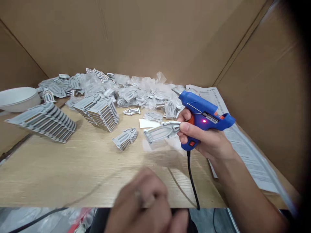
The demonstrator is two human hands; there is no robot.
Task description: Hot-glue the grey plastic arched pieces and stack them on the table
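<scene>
The left hand is blurred, cut by the bottom edge; bowl cut at left; papers' print too small.

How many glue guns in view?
1: a blue plastic glue gun with an orange trigger, gripped in the right hand, above the table's right side. No other shows; the heap at the back could hide one.

One glue gun, one held arched piece just left of it, one loose arched piece and one white card farther left. Also left of the gun: four stacks, one small, three large, plus one white bowl farthest out. Heaped pieces behind-left overlap, uncountable.
</scene>
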